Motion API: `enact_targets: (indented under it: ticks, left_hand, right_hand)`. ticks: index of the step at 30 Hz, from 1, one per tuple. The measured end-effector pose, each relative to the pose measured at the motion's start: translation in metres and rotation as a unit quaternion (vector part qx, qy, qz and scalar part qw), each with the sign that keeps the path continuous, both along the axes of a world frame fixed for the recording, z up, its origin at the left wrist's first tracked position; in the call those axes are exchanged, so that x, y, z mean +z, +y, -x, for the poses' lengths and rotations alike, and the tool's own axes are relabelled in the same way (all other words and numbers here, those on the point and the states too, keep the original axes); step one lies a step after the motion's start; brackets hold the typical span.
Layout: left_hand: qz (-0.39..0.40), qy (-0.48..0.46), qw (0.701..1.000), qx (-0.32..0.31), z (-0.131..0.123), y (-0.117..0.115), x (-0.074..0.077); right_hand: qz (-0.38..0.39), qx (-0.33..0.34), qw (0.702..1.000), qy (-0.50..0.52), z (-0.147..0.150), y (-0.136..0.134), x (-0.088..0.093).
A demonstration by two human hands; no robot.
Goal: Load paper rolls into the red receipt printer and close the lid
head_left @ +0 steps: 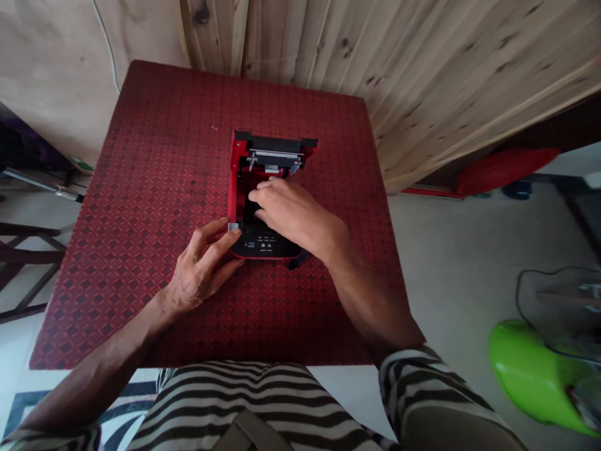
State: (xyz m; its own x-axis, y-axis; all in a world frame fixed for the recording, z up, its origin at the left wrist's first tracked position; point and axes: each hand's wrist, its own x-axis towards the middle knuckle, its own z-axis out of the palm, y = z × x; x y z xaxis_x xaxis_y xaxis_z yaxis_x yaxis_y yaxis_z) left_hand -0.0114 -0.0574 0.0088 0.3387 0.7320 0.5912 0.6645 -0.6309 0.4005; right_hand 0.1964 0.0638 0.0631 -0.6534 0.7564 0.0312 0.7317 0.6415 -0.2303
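A small red and black printer-like device (239,164) stands with its lid open in the middle of a table covered by a red patterned cloth (154,188). My right hand (288,210) reaches into its open compartment, fingers curled downward; what they touch is hidden. My left hand (201,266) rests on the cloth at the device's front left corner. Its fingers are spread, with the fingertips against the corner by a small grey tab. A black control panel (263,243) with buttons faces me.
A wooden plank wall (375,56) rises behind the table. A green plastic object (530,369) and a dark cable lie on the floor at the right, a red object (502,168) farther back. Dark furniture legs stand at the left edge.
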Motion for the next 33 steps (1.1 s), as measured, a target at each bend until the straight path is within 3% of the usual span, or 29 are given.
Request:
enact_targets:
  ticks: [5, 13, 17, 20, 25, 30, 33]
  left_hand:
    - [0.001, 0.004, 1.000, 0.009, -0.001, 0.000, 0.001]
    - [0.009, -0.003, 1.000, 0.012, -0.003, 0.000, 0.004]
    - [-0.002, -0.002, 1.000, 0.007, -0.003, 0.001, 0.004]
    - [-0.004, -0.001, 1.000, 0.008, -0.003, 0.002, 0.005]
    - [-0.011, 0.003, 1.000, 0.012, -0.004, 0.003, 0.004]
    - [-0.011, 0.012, 1.000, 0.025, -0.004, 0.004, 0.003]
    - [-0.018, 0.012, 1.000, 0.021, -0.004, 0.006, 0.003]
  right_hand:
    - [-0.005, 0.040, 0.999, -0.012, -0.009, 0.007, 0.002]
    - [-0.043, -0.001, 0.999, 0.021, -0.013, -0.014, 0.026]
    - [-0.055, -0.056, 0.986, 0.145, -0.031, -0.038, 0.053]
    - [-0.014, -0.081, 0.956, 0.283, -0.056, -0.064, 0.064]
    - [0.144, -0.082, 0.911, 0.378, -0.081, -0.118, 0.042]
    - [0.126, -0.122, 0.894, 0.413, -0.078, -0.154, 0.020]
    - [0.123, -0.127, 0.903, 0.392, -0.079, -0.162, 0.007]
